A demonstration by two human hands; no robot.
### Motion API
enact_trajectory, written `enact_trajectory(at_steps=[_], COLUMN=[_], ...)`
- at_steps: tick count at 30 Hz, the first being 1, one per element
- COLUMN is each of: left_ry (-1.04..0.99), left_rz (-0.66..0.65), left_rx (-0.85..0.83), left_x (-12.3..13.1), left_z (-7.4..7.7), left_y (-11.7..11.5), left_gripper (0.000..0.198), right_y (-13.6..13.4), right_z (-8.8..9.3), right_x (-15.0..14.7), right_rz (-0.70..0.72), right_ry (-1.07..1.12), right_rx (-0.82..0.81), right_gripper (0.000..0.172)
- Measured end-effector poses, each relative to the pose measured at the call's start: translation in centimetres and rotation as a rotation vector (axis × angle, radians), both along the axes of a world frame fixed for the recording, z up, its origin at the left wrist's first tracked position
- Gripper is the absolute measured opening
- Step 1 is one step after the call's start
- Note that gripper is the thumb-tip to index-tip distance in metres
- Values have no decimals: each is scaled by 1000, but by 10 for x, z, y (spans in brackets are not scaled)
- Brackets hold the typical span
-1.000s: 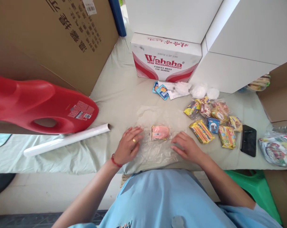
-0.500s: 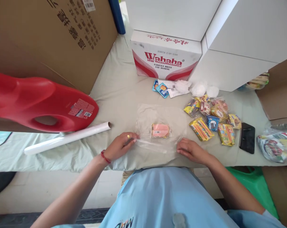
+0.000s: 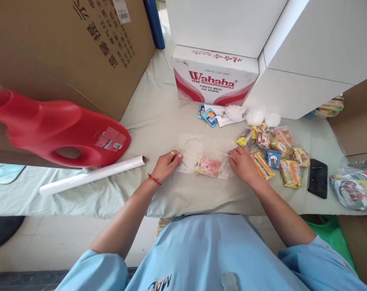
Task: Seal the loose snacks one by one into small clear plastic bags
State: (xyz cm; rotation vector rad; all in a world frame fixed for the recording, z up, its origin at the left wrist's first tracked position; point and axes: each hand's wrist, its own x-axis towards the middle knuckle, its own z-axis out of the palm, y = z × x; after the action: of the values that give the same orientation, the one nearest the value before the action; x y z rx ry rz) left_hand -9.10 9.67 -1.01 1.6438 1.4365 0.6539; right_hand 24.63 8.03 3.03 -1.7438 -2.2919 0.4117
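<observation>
currently, in the head view, two bare hands are seen above the table. one sheet of clear film (image 3: 191,149) is held at its left edge by the left hand (image 3: 166,165), thumb and fingertips clamped together on it; its right edge is gripped by the right hand (image 3: 243,162), fingers curled, with the exact thumb contact partly hidden. one pink packet (image 3: 208,166) is enclosed by the film, lying flat between the hands, nearer the right.

counts: two blue sachets (image 3: 210,117) and three crumpled white bundles (image 3: 256,116) are noted in front of one wahaha water box (image 3: 215,83). to the right, one blue packet (image 3: 273,159) is set among several snack packets (image 3: 291,173); their total is obscured by overlap. one black phone (image 3: 318,178), one white roll (image 3: 92,176) and one red jug (image 3: 80,137) are recorded.

surface: the table is covered by a wrinkled pale green cloth (image 3: 171,198). room: the area is bounded by one large cardboard box (image 3: 80,60) at left and white cabinets (image 3: 307,93) behind; one green stool (image 3: 330,232) is partly seen below.
</observation>
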Motion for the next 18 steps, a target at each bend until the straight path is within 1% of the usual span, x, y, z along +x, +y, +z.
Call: enact_trajectory(at_steps=[1,2,3,5,7,9,11,12,13,14,15,16,17,18], left_ry=[2,6,10,17,31,86,188,238,276,284,270,262,272,296], left_rz=[13,24,33,56,140,322,527,584,574,488,326,147,7,-89], left_rx=[-7,-15,-23,-32,22,194,456,590,699,783,829,826,790,740], left_x=[0,0,0,0,1,4,9,14,19,27,35,44,53,62], left_z=[-1,-2,-3,-3,0,7,19,26,33,38,41,42,42,39], left_y=[0,0,0,1,0,-7,-21,-29,-39,-47,-55,-60,-64,-65], left_gripper=[44,44,45,43,39,33,25,20,17,17,21,28,35,41], right_y=[-3,-7,-10,-14,-12,-6,1,4,6,8,9,9,10,11], right_z=[4,8,11,13,11,6,2,1,1,1,2,2,3,3], right_x=[-7,-16,-25,-45,-61,-71,-75,-75,-75,-75,-75,-74,-73,-72], right_rz=[1,25,69,171,210,190,181,188,197,204,208,213,220,233], right_ry=[7,33,66,96,59,5,-16,-17,-13,-6,4,19,41,68], right_rx=[55,73,53,-61,-186,-254,-282,-290,-295,-299,-303,-308,-312,-316], right_gripper=[27,29,30,31,35,37,37,37,36,36,36,36,36,36])
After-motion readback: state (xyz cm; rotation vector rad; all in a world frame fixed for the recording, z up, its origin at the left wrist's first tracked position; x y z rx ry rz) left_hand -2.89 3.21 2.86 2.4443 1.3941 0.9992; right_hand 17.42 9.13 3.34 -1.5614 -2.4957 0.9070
